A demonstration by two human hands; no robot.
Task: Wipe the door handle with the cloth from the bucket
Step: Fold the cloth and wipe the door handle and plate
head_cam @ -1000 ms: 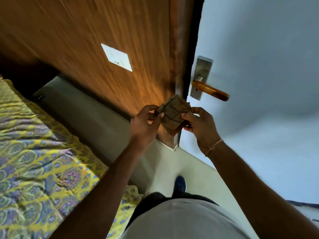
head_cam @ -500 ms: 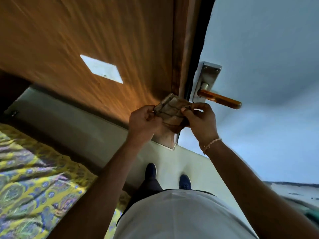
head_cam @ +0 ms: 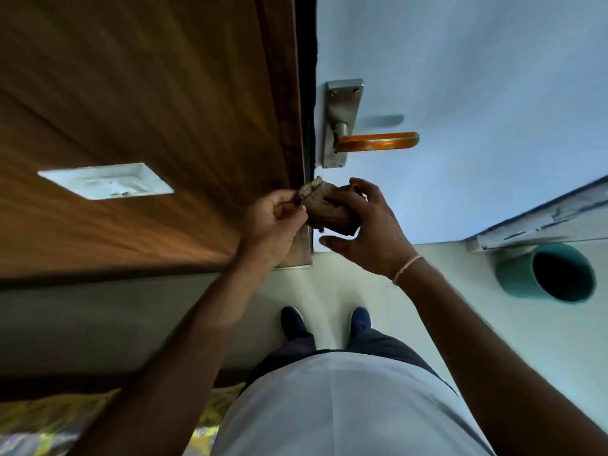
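A folded brown checked cloth point(head_cam: 324, 209) is held between both hands, just below the door handle. My left hand point(head_cam: 273, 222) pinches its left edge. My right hand point(head_cam: 365, 225) cups it from the right, fingers over the top and thumb spread below. The orange lever handle point(head_cam: 378, 141) juts right from a steel backplate point(head_cam: 340, 120) on the pale blue door point(head_cam: 477, 77). The cloth is a short gap below the plate and does not touch it. The teal bucket point(head_cam: 549, 273) stands on the floor at the right, dark inside.
A brown wooden panel point(head_cam: 148, 110) with a white switch plate point(head_cam: 105, 181) fills the left, meeting the door at a dark frame edge point(head_cam: 306, 93). My two dark shoes point(head_cam: 325, 320) stand on pale floor. A yellow patterned bedspread point(head_cam: 49, 422) lies bottom left.
The view has swung right, so the handle sits higher and the bucket has come into sight. The cloth is more bunched, and my right hand's thumb has opened below it.
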